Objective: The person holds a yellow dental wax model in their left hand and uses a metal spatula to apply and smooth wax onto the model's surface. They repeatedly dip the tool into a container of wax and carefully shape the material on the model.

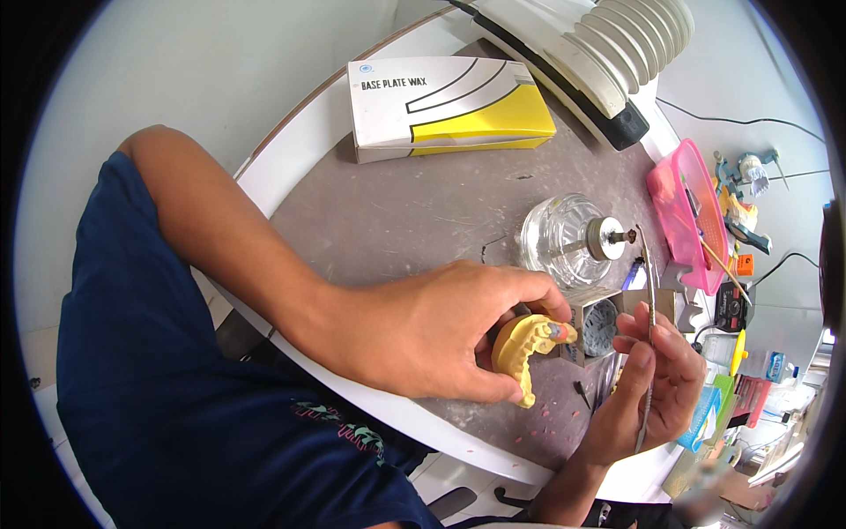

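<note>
My left hand (432,331) grips a yellow dental cast (513,346) between thumb and fingers, its row of teeth turned to the right. Grey and reddish patches of wax mark a few of those teeth. In my right hand (656,379) a slim metal wax carver (651,286) stands nearly upright, pinched by thumb and fingers. Its upper tip is beside the wick of a glass spirit burner (557,238); I cannot make out a flame. Just right of the cast lies a small open box (601,326) with grey material in it.
A white and yellow cardboard box (449,106) lies at the back, near a white device with a ribbed hose (630,44). To the right are a pink basket (692,216) with tools and a dental articulator (745,212). Reddish scraps dot the grey tabletop (352,220).
</note>
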`<state>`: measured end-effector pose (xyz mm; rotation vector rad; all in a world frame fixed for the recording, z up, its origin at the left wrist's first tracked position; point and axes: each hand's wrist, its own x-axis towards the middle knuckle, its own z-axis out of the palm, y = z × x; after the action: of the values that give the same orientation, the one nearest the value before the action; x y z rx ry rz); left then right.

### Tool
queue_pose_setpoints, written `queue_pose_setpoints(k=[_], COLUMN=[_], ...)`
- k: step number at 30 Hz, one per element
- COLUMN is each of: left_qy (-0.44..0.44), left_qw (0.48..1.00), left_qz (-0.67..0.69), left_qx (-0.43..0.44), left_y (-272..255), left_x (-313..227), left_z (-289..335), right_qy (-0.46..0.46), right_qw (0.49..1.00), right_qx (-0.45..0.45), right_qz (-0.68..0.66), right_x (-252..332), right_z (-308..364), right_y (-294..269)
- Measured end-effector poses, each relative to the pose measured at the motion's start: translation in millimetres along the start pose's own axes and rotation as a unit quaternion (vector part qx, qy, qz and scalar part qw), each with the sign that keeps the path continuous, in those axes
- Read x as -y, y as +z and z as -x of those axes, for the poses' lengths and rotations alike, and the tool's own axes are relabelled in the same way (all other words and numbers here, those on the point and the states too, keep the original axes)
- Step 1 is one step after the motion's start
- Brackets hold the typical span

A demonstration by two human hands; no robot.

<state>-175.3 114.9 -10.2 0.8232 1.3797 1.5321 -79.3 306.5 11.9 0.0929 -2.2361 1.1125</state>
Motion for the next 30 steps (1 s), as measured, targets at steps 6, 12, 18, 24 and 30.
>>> queue_pose_setpoints(k=[6, 12, 18, 24, 30], left_qy=[-0.012, -0.036, -0.039, -0.058, -0.058], left_qw=[1.000, 0.999, 0.999, 0.997, 0.997], left_qz=[0.013, 0.014, 0.004, 0.004, 0.018], left_qx=[0.008, 0.006, 0.026, 0.041, 0.043], left_y=[1, 0, -2, -2, -3], left_x=[0, -2, -4, -5, -2], left_z=[-3, -1, -3, -7, -7], right_qy=[0.006, 0.026, 0.109, 0.167, 0.223], right_qw=[1.000, 0.999, 0.990, 0.984, 0.975], right_qx=[-0.001, 0.002, -0.079, -0.057, 0.004], right_qz=[0.000, -0.023, -0.035, -0.002, -0.004], right_x=[0, 1, 9, 6, 0], right_z=[0, -1, 7, 25, 29], right_y=[-1, -1, -27, -45, -42])
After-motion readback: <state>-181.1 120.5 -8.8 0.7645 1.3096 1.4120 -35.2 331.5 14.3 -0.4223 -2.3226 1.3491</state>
